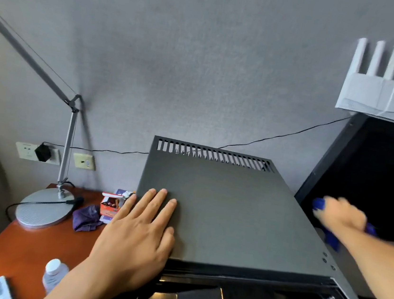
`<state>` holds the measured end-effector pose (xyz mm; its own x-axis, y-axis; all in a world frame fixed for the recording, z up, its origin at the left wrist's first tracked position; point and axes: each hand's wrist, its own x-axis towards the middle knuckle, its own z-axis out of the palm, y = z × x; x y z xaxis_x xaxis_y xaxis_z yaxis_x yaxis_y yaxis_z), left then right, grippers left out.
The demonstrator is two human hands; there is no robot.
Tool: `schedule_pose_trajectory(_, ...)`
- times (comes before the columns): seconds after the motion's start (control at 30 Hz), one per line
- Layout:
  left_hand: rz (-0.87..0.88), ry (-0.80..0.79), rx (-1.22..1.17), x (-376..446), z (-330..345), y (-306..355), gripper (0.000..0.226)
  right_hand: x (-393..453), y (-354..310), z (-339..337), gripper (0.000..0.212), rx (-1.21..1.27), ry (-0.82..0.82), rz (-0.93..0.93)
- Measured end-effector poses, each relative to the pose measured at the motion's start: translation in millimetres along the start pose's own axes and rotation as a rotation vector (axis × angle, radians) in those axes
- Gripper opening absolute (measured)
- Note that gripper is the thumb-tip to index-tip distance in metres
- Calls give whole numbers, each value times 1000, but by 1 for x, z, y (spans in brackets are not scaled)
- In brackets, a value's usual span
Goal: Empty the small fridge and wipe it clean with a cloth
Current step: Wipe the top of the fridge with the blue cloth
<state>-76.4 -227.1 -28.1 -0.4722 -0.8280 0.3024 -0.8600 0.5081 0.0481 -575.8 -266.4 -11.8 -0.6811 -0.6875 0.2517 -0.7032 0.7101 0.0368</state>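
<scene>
My left hand (141, 232) lies flat, fingers straight, on the fridge (228, 208) top's left edge, while my blurred right hand (342, 214) seemingly grips a blue cloth (331, 236) past its right edge.

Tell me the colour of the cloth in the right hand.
Blue cloth, gripped by the right hand; head view.

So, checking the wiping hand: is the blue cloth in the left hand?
No, the right hand grips the blue cloth; the left hand lies flat on the fridge.
</scene>
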Motion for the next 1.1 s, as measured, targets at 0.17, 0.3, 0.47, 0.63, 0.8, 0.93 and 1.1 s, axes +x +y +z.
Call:
schedule_pose_trajectory(0.17,41,-57,-2,9,-1,-2,68,-73,118,49,76,238,-135,362)
schedule_pose_trajectory(0.3,52,-340,27,30,-14,6,94,-162,153,16,55,468,-130,507)
schedule_pose_trajectory(0.47,114,-356,-4,89,6,43,79,-267,197,-23,40,717,-94,567)
schedule_pose_trajectory(0.63,181,-393,-2,118,18,96,82,-311,246,-24,49,894,-64,668)
schedule_pose_trajectory(0.8,197,-428,-5,127,18,155,81,-291,290,29,66,1064,-144,611)
schedule_pose_trajectory(0.93,141,-428,-1,155,24,206,81,-241,265,38,35,1227,-167,490)
schedule_pose_trajectory(1.1,12,-398,14,183,34,258,84,-179,235,72,25,1450,-263,367)
